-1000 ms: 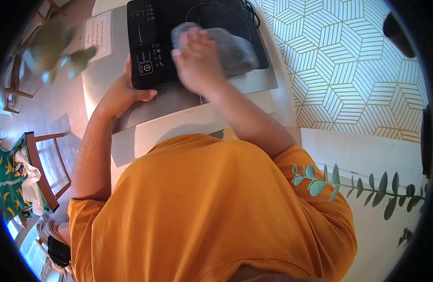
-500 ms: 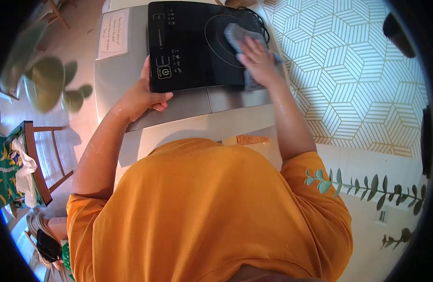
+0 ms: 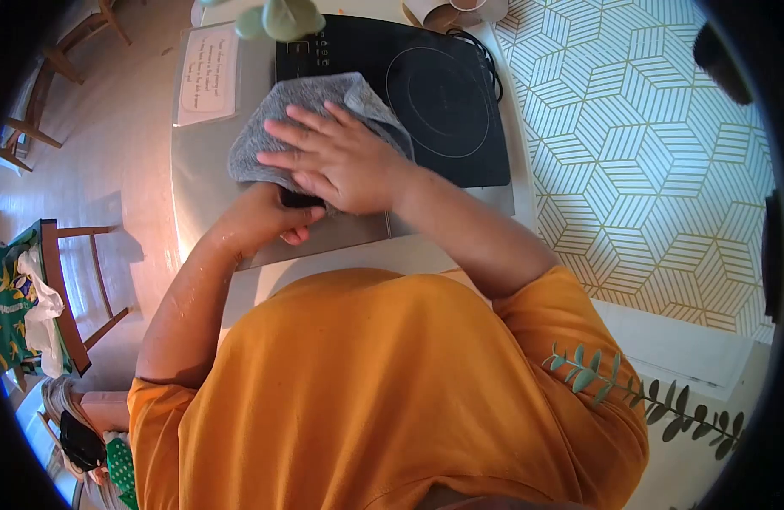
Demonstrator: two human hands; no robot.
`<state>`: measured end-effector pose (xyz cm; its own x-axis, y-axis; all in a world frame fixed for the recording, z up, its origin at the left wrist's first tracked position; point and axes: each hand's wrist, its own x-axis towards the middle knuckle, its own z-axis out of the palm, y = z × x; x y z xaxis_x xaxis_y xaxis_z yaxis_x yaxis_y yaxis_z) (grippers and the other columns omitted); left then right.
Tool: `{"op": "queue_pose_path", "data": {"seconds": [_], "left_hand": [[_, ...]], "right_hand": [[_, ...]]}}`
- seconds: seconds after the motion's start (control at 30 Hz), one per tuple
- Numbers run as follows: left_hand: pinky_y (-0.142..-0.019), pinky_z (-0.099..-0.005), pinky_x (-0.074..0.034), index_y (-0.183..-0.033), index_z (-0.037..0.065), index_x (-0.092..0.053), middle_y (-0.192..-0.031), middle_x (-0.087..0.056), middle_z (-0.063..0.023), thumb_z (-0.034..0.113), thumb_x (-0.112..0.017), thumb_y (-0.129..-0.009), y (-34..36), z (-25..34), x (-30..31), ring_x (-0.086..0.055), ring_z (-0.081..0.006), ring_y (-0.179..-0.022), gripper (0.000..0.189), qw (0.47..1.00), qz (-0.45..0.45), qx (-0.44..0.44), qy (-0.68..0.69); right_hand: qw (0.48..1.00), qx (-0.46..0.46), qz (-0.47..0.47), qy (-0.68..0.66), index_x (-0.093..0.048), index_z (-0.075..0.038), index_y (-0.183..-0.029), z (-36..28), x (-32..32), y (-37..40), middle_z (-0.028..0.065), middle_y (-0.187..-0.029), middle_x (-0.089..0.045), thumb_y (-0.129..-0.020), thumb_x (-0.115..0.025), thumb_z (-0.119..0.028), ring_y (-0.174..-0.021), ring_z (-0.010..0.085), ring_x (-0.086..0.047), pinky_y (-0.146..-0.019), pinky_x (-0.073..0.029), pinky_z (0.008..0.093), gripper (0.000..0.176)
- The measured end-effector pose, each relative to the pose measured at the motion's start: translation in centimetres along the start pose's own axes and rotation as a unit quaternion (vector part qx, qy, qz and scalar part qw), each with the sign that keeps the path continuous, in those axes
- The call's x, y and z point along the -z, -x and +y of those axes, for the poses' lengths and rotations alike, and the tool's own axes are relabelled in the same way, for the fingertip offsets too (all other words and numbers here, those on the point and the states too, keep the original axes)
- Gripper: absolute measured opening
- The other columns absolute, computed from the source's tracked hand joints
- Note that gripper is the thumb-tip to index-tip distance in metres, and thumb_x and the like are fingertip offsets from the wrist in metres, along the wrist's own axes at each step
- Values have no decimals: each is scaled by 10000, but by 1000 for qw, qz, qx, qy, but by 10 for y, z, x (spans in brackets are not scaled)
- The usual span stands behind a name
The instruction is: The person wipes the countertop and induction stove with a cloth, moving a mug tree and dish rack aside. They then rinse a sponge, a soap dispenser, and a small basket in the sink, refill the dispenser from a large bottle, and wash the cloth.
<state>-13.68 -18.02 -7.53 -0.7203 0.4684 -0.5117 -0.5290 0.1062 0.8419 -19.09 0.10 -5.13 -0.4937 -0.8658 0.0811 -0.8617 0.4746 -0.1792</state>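
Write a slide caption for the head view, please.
Right hand on gray cloth over a cooktop, left hand at the cooktop's corner.

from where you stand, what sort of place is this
Probably a kitchen or serving corner in a shared or café-like room; I can't tell which. A black cooktop sits on a metal surface, a card with writing lies nearby, and wooden furniture stands beyond.

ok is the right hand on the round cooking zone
No, the right hand lies on the grey cloth, left of the round cooking zone.
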Motion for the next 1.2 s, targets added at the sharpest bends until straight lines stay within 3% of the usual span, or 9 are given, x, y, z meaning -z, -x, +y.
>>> {"op": "queue_pose_path", "data": {"seconds": [0.07,0.17,0.53,0.57,0.6,0.67,0.73,1.0,1.2], "left_hand": [[-511,-242,-463,-1177,-39,-477,-702,-586,-44,110,-740,-748,-3,4,-4,-565,-119,-579,525,1000,-1,6,-7],[-433,-228,-430,-1444,132,35,-780,-572,-37,42,-764,-695,3,19,-18,-495,-94,-513,1099,996,80,-17,25],[-401,-185,-401,-1433,144,-48,-888,-595,-61,-6,-719,-735,-4,14,-28,-484,-76,-478,980,993,108,-48,10],[-402,-182,-405,-1433,145,-48,-907,-602,-69,-3,-721,-737,-4,14,-29,-490,-76,-478,979,992,116,-49,-4],[-402,-182,-405,-1433,145,-48,-907,-602,-69,-3,-721,-737,-4,15,-30,-490,-76,-478,979,993,113,-45,-5],[-405,-181,-410,-1432,142,-63,-900,-612,-77,4,-725,-736,-3,18,-31,-504,-80,-489,971,991,127,-32,-22],[-406,-180,-407,-1425,131,-82,-882,-612,-74,8,-726,-737,-3,17,-32,-506,-81,-494,951,991,128,-29,-24],[-403,-187,-383,-1362,86,-199,-815,-593,-71,-3,-721,-736,-10,-2,-37,-502,-85,-505,820,989,136,-60,3],[-399,-202,-377,-1306,76,-277,-790,-555,-58,19,-718,-749,-2,12,-45,-463,-82,-479,713,985,158,-63,-13]], "right_hand": [[1000,-8,13,10,-399,-366,-1363,25,-6,-21,12,-1501,-250,-946,-408,-372,-1384,268,-208,-1113,-116,513,418],[996,-38,40,65,-390,-387,-1361,60,-8,-48,9,-1502,-246,-952,-381,-405,-1385,265,-207,-1113,-99,522,410],[960,-252,78,97,-306,-381,-1404,164,13,17,-21,-1518,-204,-959,-246,-486,-1410,243,-124,-1059,-12,659,461],[945,-257,79,187,-358,-311,-1398,173,17,31,47,-1466,-315,-964,-323,-427,-1359,261,-269,-1084,-178,533,451],[944,-266,75,183,-374,-49,-1373,183,28,38,151,-1431,-355,-965,-299,-324,-1335,282,-313,-1084,-248,377,497],[912,-395,-71,88,-183,-99,-1459,186,59,49,111,-1527,-127,-989,-228,-383,-1408,278,-106,-1130,-131,403,551],[928,-363,43,75,-231,-68,-1439,220,45,74,122,-1510,-187,-994,-211,-342,-1394,300,-150,-1126,-144,429,523],[837,-492,-140,196,-409,19,-1304,194,50,101,194,-1453,-271,-955,-318,-167,-1322,356,-290,-1068,-314,421,406],[843,-508,172,41,-424,46,-1264,123,26,186,289,-1257,-455,-932,-406,-244,-1169,386,-459,-1005,-359,421,441]]}}
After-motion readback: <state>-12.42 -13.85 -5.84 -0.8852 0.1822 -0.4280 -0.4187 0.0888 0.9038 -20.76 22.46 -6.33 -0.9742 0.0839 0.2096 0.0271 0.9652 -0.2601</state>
